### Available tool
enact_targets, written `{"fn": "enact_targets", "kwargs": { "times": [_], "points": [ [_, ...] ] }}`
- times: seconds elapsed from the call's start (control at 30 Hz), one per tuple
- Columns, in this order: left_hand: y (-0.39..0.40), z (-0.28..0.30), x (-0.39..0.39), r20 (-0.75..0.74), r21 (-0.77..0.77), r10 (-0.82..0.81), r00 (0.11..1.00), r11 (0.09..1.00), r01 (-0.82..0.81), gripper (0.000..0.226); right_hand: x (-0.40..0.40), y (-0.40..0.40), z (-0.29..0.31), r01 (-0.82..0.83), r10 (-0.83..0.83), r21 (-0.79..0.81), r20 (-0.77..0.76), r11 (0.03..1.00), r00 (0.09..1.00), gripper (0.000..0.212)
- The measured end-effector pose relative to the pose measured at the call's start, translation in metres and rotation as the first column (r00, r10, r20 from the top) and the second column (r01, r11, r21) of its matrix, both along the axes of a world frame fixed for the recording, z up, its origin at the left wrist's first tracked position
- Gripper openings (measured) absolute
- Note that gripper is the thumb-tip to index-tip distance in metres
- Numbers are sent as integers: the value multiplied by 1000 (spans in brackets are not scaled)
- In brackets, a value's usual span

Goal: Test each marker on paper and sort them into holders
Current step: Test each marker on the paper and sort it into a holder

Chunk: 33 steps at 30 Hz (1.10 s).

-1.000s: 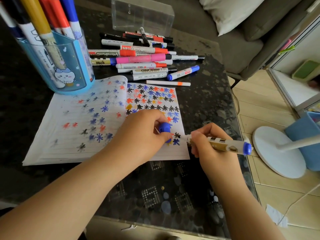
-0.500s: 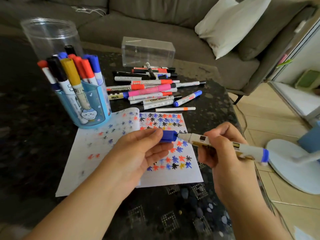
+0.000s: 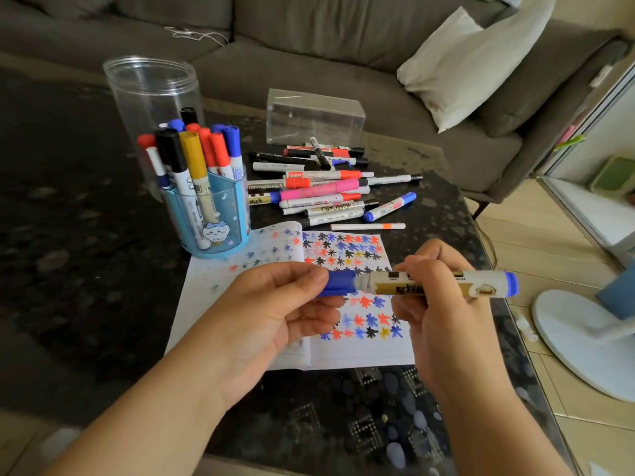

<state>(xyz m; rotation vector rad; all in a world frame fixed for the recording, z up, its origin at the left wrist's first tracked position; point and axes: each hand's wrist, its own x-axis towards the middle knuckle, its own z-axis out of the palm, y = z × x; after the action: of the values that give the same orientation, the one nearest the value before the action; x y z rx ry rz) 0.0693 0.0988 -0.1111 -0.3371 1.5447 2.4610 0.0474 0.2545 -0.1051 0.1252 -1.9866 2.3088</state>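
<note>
Head view: my left hand [image 3: 271, 324] pinches the blue cap [image 3: 338, 285] at its fingertips, my right hand [image 3: 443, 304] grips the marker [image 3: 439, 284] mid-barrel, both above the paper [image 3: 360, 352]. Cap sits on the nib end; I'd push straight along the barrel until it seats, I reckon. Beyond my fingers, the pile [image 3: 323, 187] shows "WHITEBOARD"; the barrel print I can't read. Blue holder [image 3: 237, 214] beyond my left fingers.
</note>
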Motion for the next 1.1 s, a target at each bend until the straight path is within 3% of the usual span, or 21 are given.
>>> {"fn": "enact_targets", "kwargs": {
  "times": [0.2, 0.47, 0.57, 0.67, 0.7, 0.73, 0.8, 0.83, 0.93, 1.03, 1.1],
  "points": [
    [-12, 1, 8, -57, -27, -64, 996, 998, 63, 27, 3, -20, 0, -23, 23, 12, 17, 1000, 1000, 30],
    [-22, 2, 17, -98, -52, 15, 995, 998, -20, 23, 8, -46, -7, -4, 8, -43, 88, 999, 996, 25],
    [-26, 0, 12, -138, -160, 112, 984, 978, -134, 7, 7, -58, -9, -38, 86, -210, 227, 977, 970, 37],
    [-38, 0, 1, -201, -222, 296, 934, 915, -338, 9, 5, -66, -11, -28, 142, -299, 370, 954, 918, 28],
    [-45, 1, -1, -233, -242, 346, 909, 885, -399, 8, 4, -66, -11, -3, 78, -184, 405, 983, 911, 29],
    [-52, 3, -3, -267, -267, 380, 886, 854, -447, 9, 2, -63, -11, 10, -27, 45, 396, 999, 918, 33],
    [-66, 6, -4, -324, -318, 406, 855, 804, -502, 8, 3, -58, -9, 110, -205, 514, 131, 850, 970, 34],
    [-70, 7, -4, -346, -348, 399, 849, 786, -511, 6, 4, -59, -8, 154, -163, 617, -41, 772, 986, 32],
    [-76, 8, -4, -387, -486, 314, 867, 729, -482, 4, 6, -78, 3, 112, 206, 782, -295, 614, 933, 41],
    [-76, 8, -6, -406, -571, 220, 887, 697, -434, 2, -7, -98, 5, 97, 409, 892, -296, 441, 863, 48],
    [-80, 10, -7, -408, -546, 202, 890, 728, -415, 4, -21, -109, 10, 132, 454, 909, -319, 396, 832, 35]
  ]
}}
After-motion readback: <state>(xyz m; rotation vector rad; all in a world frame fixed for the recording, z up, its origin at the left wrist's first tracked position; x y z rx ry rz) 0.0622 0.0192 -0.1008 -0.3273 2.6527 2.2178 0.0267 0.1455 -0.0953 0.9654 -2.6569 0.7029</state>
